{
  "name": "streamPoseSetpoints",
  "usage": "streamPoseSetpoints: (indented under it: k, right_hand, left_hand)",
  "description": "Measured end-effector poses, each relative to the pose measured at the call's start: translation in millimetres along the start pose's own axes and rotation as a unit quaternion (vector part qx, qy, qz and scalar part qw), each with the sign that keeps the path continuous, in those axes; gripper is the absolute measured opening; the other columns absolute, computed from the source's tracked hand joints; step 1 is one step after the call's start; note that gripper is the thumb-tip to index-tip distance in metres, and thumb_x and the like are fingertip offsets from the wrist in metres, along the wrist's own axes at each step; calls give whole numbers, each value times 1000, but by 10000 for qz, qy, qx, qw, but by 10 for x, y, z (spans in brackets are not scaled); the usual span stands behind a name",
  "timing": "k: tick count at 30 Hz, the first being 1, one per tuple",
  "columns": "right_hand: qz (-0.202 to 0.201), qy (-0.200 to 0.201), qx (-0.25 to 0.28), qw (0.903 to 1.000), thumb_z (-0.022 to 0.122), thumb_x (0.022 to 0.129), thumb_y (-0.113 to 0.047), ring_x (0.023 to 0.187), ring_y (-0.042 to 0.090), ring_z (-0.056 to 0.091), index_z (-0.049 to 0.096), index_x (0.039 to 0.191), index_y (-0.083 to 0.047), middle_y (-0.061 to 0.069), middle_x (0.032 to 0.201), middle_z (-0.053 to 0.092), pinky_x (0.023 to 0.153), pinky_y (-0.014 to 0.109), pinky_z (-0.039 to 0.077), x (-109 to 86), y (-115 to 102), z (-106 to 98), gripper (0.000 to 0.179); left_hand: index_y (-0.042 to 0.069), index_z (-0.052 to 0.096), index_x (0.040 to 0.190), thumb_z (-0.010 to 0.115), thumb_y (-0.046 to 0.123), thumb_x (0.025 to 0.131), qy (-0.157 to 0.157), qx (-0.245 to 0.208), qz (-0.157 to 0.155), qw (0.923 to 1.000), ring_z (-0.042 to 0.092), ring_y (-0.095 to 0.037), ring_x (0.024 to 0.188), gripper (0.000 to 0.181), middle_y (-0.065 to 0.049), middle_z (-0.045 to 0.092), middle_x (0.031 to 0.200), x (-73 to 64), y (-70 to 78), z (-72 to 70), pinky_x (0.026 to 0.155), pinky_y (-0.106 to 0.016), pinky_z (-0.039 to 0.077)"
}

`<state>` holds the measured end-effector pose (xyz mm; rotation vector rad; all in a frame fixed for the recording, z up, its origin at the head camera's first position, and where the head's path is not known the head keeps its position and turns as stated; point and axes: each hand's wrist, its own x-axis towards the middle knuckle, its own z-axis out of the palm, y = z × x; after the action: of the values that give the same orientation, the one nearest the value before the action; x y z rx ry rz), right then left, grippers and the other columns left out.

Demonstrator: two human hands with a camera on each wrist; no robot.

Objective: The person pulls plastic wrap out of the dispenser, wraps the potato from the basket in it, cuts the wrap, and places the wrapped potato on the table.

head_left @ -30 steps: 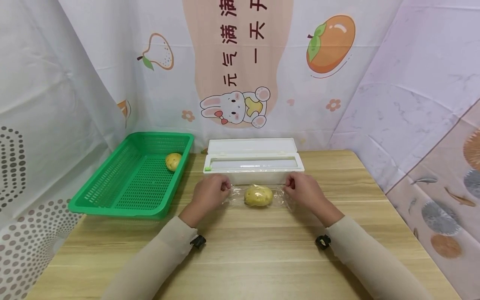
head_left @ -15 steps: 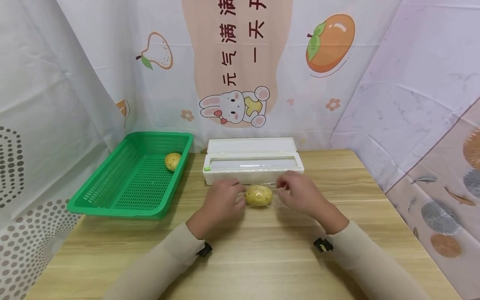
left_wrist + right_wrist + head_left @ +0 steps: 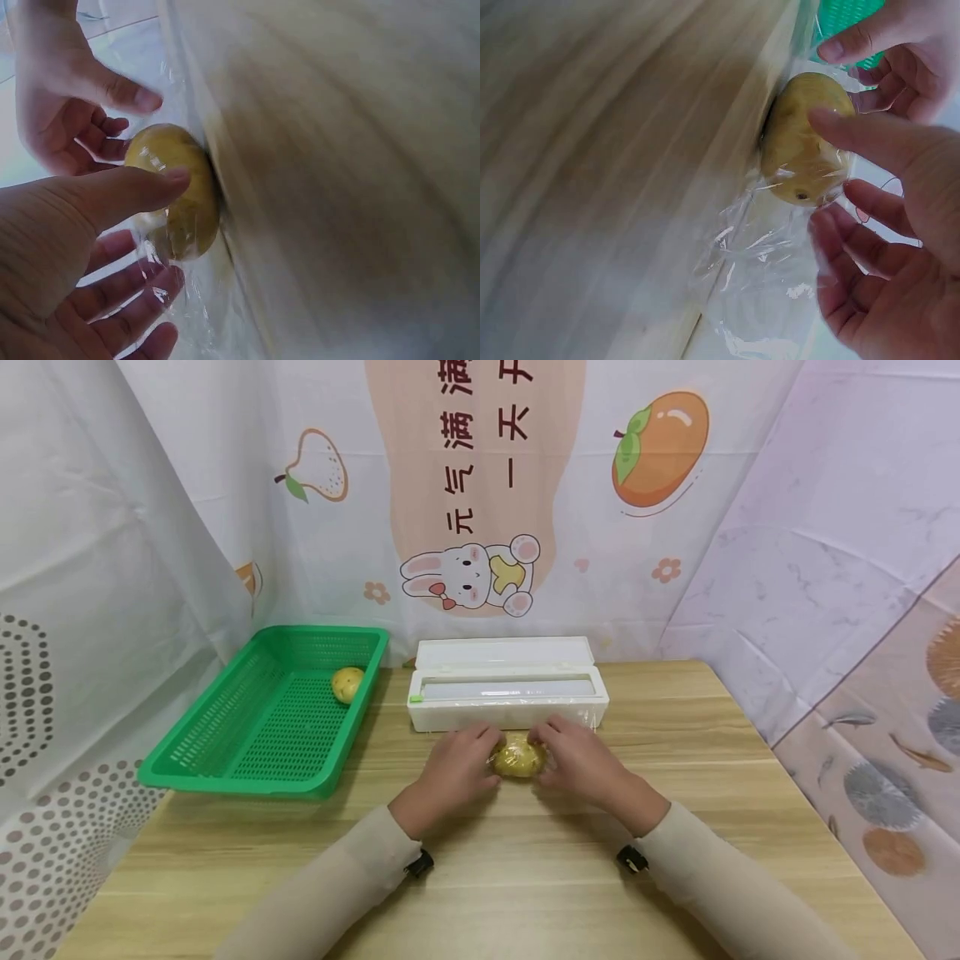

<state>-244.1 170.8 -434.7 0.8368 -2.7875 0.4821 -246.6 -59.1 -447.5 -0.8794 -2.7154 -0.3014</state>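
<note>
On the wooden table lies a potato (image 3: 519, 758) wrapped in clear cling film, between my two hands. My left hand (image 3: 459, 768) grips its left end; in the left wrist view the thumb lies across the potato (image 3: 196, 221) and the fingers bend around the near end. From the other side my right hand (image 3: 581, 766) holds the right end, its thumb over the potato (image 3: 804, 161) in the right wrist view and fingertips at the end. Loose, crinkled cling film (image 3: 769, 300) trails out past that end.
Just behind stands a white cling film dispenser (image 3: 510, 717) with its lid (image 3: 504, 651) raised and a roll inside. A green basket (image 3: 225, 787) with another potato (image 3: 347, 685) is on the left. A printed curtain (image 3: 322, 560) hangs behind the table.
Both hands have moved inward from the outstretched film ends to the potato. The film at its sides is now drawn in around it. The dispenser and basket have stayed put.
</note>
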Motion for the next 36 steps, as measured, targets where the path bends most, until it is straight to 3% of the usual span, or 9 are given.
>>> streamPoseSetpoints:
  k: [4,9,14,20,25,31,36]
  right_hand:
    - [-34,68,-227,9997,95,66,-22,98,24,62,66,113,-13,3,109,64,86,42,54,14,18,57,56]
    - [-176,203,-389,9989,91,67,-22,94,22,61,68,108,-14,1,105,64,84,41,52,42,35,89,48]
    - [-195,75,23,9998,92,68,-27,98,18,60,69,108,-16,-3,106,64,87,40,53,36,47,17,48]
    - [11,-63,866,9962,93,69,-20,94,15,63,68,106,-14,-4,100,67,84,35,56,71,97,-58,45]
    - [204,-408,1303,9904,94,72,-19,95,16,66,69,105,-14,-4,101,68,86,33,57,110,144,-46,42]
    - [373,-655,1628,9838,93,76,-21,98,19,70,71,108,-12,-1,106,71,86,34,59,159,225,-18,40]
    - [351,-712,1972,9771,91,79,-21,100,20,70,73,112,-12,0,109,72,89,39,60,200,311,-6,38]
  left_hand:
    - [14,63,112,92,23,72,45,-12,-15,10000,64,-18,92,50,1,63,102,15,5,36,76,-40,54]
    - [16,63,106,90,25,75,-12,-32,-122,9999,60,-16,85,42,4,60,94,33,14,29,74,-37,51]
    - [20,64,106,86,26,76,-372,-659,-469,9960,57,-14,89,37,6,61,97,17,9,-57,79,-36,49]
    - [20,70,112,84,26,82,-678,-1460,-702,9845,60,-11,97,33,7,67,105,62,-66,-113,84,-33,53]
    - [13,73,110,84,21,85,-893,-2205,-819,9678,64,-12,96,29,3,71,105,128,-132,-115,86,-31,54]
    - [7,73,116,83,19,88,-1105,-2658,-871,9537,66,-14,99,32,-3,72,111,196,-198,-100,87,-32,56]
    - [10,75,121,82,19,90,-1165,-3043,-979,9404,67,-12,101,33,0,74,115,238,-292,-53,88,-31,57]
